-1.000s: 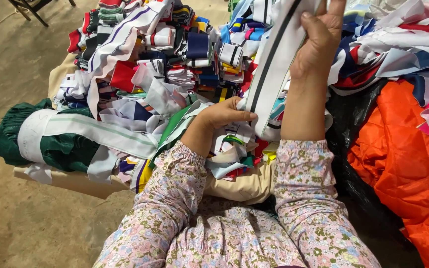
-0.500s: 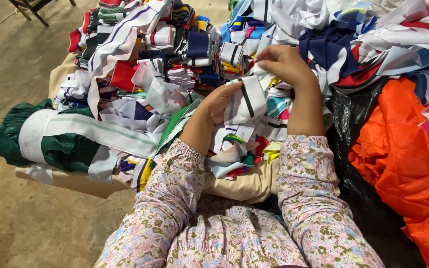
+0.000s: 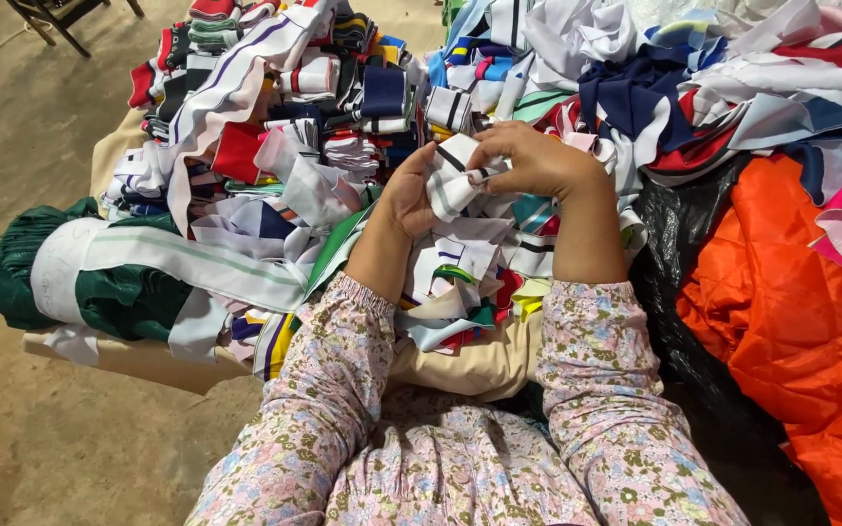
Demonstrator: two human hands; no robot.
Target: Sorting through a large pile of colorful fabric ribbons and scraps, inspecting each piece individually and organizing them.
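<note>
Both of my hands hold one folded white fabric strip with dark stripes above a heap of cloth pieces. My left hand cups the strip from the left and underneath. My right hand pinches its upper right end with fingers curled. Under my wrists lie loose white, green and red trimmings. My sleeves are pink with a flower print.
A big pile of striped knit strips fills the table's upper left. A green and white cloth bundle hangs off the left edge. Orange fabric and black plastic lie at the right. Bare concrete floor is on the left.
A second ago my right hand held the long strip stretched high. It has come down toward my left hand, and the strip is now gathered into a small fold between both hands.
</note>
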